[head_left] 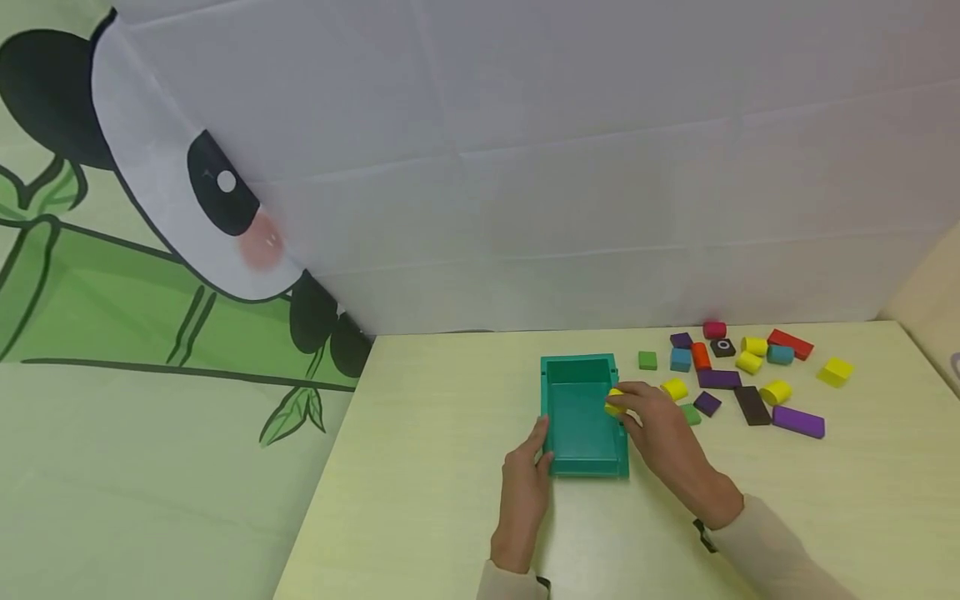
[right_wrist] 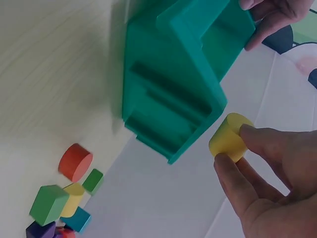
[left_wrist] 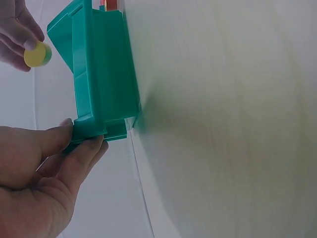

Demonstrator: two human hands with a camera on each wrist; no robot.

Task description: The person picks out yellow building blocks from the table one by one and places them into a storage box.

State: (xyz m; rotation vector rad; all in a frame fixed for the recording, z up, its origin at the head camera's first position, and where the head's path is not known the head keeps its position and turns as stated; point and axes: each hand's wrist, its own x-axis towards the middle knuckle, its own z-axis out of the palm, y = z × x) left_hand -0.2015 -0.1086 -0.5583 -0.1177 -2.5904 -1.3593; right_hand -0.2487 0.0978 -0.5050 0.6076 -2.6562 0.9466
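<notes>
Right hand (head_left: pixel 663 429): grip narrow, pinching 1 yellow cylinder (right_wrist: pixel 228 139), raised near the right rim of the green bin (head_left: pixel 585 467). Left hand (head_left: pixel 525 485): grip holding bin's left side. Loose blocks (head_left: pixel 718 380) lie right, on counter (head_left: pixel 427 467).

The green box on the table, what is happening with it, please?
A person steadies the green box with the left hand, gripping its left rim. The right hand pinches a yellow cylinder near the right rim, not yet set down inside. Other coloured blocks lie scattered on the table, to the right of the box.
</notes>
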